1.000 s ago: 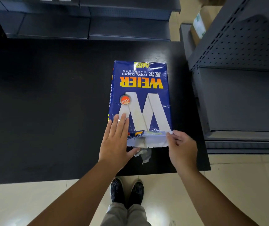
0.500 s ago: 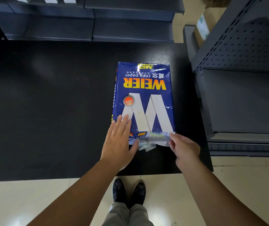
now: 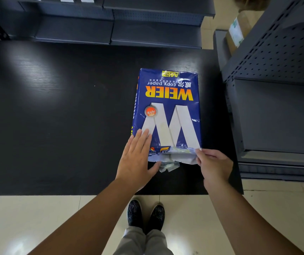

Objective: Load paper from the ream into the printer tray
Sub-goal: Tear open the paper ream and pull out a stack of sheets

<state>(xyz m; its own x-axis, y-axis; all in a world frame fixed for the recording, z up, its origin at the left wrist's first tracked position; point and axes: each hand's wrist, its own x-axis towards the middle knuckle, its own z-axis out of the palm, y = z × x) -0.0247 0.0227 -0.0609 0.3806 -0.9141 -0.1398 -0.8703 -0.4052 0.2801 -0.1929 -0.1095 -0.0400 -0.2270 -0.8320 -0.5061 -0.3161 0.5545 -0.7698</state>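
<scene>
My two hands work at the near end of a blue ream (image 3: 167,115) lying flat on a black table (image 3: 55,116), its printed face up and the lettering upside down to me. My left hand (image 3: 136,159) lies flat and released on the ream's near left corner, palm down, fingers spread onto the wrapper, pinning it and gripping nothing. My right hand (image 3: 212,165) pinches the ream's near right corner, fingertips closed on the torn wrapper edge (image 3: 177,155). That end of the wrapper is ragged and partly open, with a pale strip of what looks like paper or inner wrap showing, and a loose scrap (image 3: 168,165) hangs just below the ream toward me.

I judge the task barely begun: the wrapper is breached at one end only, and no sheets are out. Still ahead are peeling the wrap back, lifting out a stack, and seating it in the tray. No printer or tray is one I can pick out; right of the ream stand only grey shelves (image 3: 276,107).
</scene>
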